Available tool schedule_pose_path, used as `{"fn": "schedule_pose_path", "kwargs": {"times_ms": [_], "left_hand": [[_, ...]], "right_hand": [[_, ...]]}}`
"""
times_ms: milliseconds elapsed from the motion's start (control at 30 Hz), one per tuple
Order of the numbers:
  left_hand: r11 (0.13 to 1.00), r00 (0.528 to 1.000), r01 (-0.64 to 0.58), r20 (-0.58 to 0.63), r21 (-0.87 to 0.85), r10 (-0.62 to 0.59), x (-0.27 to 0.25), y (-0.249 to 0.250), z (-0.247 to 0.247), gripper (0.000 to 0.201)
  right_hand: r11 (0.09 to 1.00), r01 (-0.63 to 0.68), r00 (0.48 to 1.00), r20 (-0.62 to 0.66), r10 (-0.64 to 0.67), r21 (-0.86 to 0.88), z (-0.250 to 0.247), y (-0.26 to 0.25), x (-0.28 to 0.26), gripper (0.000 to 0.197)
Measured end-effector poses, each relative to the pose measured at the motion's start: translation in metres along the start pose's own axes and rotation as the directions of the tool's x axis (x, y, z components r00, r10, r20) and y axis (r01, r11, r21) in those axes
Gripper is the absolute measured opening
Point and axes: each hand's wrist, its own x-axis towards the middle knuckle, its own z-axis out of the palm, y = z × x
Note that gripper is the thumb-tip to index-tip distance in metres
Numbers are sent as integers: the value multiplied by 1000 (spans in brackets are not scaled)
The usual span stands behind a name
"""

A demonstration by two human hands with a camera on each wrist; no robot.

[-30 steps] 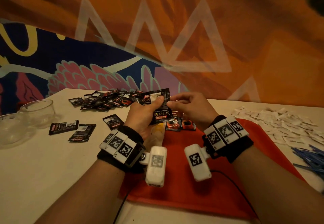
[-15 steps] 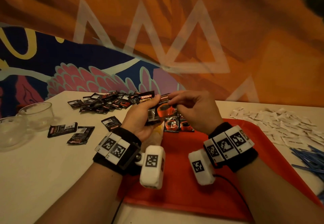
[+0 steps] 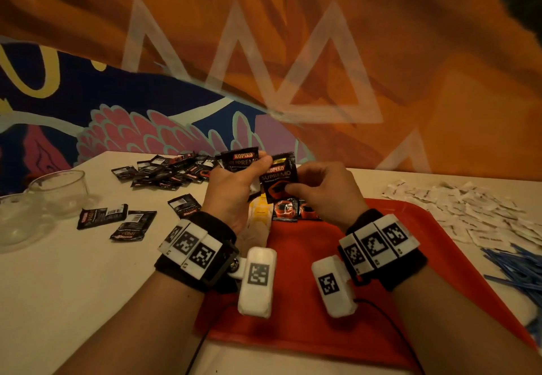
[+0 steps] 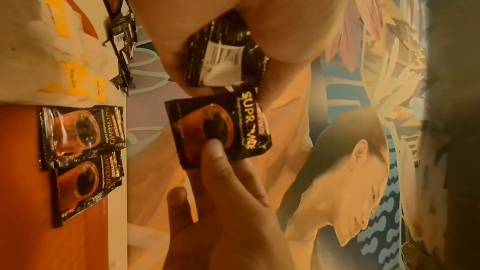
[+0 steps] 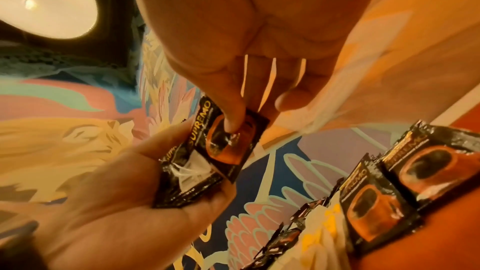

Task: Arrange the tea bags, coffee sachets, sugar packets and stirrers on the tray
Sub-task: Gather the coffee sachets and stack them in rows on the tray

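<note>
Orange and navy mural paint fills the wall (image 3: 381, 66) behind a pale table (image 3: 73, 286). From the head view, a red tray (image 3: 293, 301) lies under both wrists. The left hand (image 3: 234, 187) grips a few black sachets (image 3: 239, 159), while the right hand (image 3: 325, 190) pinches one sachet (image 3: 278, 179) above the tray's far edge. More loose sachets (image 3: 164, 171) are heaped at the far left, near two glass bowls (image 3: 58, 191); white sugar packets (image 3: 469, 207) and blue stirrers (image 3: 516, 266) lie to the right.

At the left wrist, two sachets (image 4: 80, 132) sit side by side on the tray, next to tea bags (image 4: 64, 54) with yellow tags.

At the right wrist, a round ceiling lamp (image 5: 46, 1) glows overhead.
</note>
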Motion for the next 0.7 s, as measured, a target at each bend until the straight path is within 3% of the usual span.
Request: {"fn": "schedule_pose_path", "kwargs": {"times_ms": [167, 267, 367, 433, 500, 700], "left_hand": [[992, 996, -77, -28, 102, 80, 2, -2, 0, 8], [975, 989, -133, -40, 180, 142, 2, -3, 0, 5], [969, 988, -150, 13, 195, 151, -1, -2, 1, 6], [974, 992, -121, 39, 191, 116, -2, -1, 2, 9], [980, 995, -98, 29, 176, 94, -1, 0, 2, 10], [995, 995, -59, -74, 82, 65, -1, 4, -1, 11]], "right_hand": [[1000, -2, 999, 37, 2, -1, -1, 2, 2, 14], [978, 11, 998, 60, -24, 210, -1, 0, 2, 20], [918, 18, 1000, -11, -14, 396, 1, -8, 1, 13], [923, 38, 998, -52, -20, 383, 1, -7, 1, 12], [940, 35, 999, -13, -32, 339, -1, -4, 2, 14], [998, 30, 999, 41, -28, -46, -5, 4, 1, 16]]}}
